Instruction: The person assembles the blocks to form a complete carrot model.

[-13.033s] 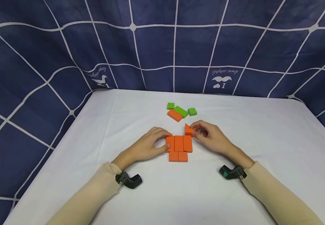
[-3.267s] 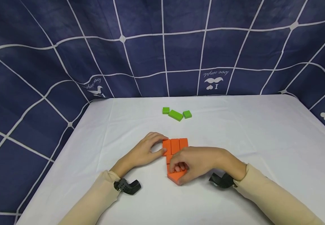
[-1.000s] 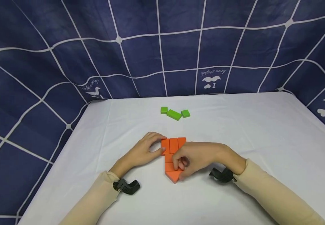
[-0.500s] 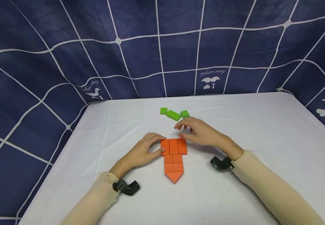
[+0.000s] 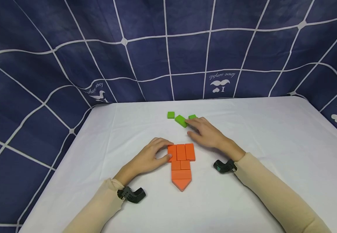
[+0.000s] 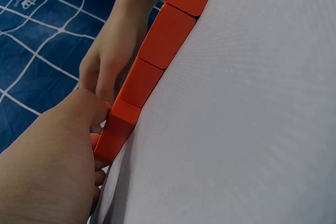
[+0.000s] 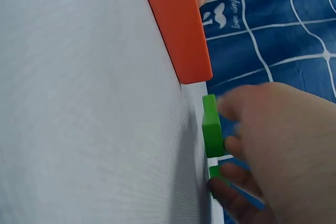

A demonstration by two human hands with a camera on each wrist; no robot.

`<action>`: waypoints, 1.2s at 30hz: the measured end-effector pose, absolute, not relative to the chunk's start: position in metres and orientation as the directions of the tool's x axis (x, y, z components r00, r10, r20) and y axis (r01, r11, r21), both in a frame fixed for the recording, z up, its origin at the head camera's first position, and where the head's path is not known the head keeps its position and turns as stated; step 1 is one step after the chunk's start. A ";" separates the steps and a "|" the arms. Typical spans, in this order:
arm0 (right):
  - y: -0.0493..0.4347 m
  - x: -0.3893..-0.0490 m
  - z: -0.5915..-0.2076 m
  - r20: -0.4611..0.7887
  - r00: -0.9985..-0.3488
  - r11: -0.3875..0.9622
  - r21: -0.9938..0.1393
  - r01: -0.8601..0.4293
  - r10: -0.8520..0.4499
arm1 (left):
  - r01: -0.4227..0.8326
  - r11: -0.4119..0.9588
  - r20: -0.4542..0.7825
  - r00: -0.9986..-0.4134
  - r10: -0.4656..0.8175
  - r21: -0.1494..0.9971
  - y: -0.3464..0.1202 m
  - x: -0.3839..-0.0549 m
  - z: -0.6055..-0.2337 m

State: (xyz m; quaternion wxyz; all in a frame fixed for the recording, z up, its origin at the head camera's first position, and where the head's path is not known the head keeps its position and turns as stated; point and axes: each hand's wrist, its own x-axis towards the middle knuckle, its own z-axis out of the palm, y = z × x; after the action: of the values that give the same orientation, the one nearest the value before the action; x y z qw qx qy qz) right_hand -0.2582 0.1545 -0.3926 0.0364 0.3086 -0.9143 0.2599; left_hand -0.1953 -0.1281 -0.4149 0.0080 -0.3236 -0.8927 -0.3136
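Observation:
Several orange blocks lie joined in an arrow-like shape: a row of three rectangular blocks at the far end, two small square blocks [image 5: 185, 165], a crosswise rectangular block [image 5: 181, 174] and a triangular block [image 5: 181, 184] pointing at the person. My left hand [image 5: 148, 156] holds the row's left rectangular block [image 5: 172, 151], index fingertip at its far end and thumb on its near part. Beyond the row, my right hand [image 5: 204, 132] reaches to a green rectangular block [image 5: 181, 121], index fingertip at its right end, thumb apart from it.
Two small green square blocks lie beside the green rectangle, one left [image 5: 171, 115] and one right [image 5: 192, 116], partly covered by my right hand. A white cloth [image 5: 259, 136] covers the table. Behind it hangs a dark blue curtain [image 5: 145, 64] with white lines.
The right hand has left the triangular block and moved away from the person to the green blocks. The green rectangle has turned slightly. The left hand stays on its orange block.

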 end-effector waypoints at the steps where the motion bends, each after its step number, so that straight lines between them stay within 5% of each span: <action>1: 0.155 -0.259 -0.393 0.243 -0.807 0.674 -0.450 -0.585 -0.539 | 0.584 0.594 0.219 -0.790 0.573 0.554 -0.128 -0.196 -0.415; 12: 0.155 -0.261 -0.408 0.326 -0.821 0.614 -0.547 -0.568 -0.469 | 0.576 0.600 0.212 -0.796 0.567 0.555 -0.128 -0.196 -0.416; 20: 0.150 -0.257 -0.410 0.274 -0.816 0.503 -0.675 -0.540 -0.508 | 0.568 0.616 0.207 -0.804 0.557 0.546 -0.128 -0.194 -0.415; 36: 0.150 -0.252 -0.410 0.212 -0.783 0.501 -0.665 -0.554 -0.586 | 0.582 0.594 0.237 -0.795 0.558 0.555 -0.129 -0.195 -0.416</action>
State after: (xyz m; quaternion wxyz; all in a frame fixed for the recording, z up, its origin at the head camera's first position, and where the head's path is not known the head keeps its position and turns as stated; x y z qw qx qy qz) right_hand -0.2524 0.1497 -0.4099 -0.0207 0.3291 -0.8660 0.3760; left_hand -0.1953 -0.1289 -0.4161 0.0193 -0.3193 -0.8925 -0.3179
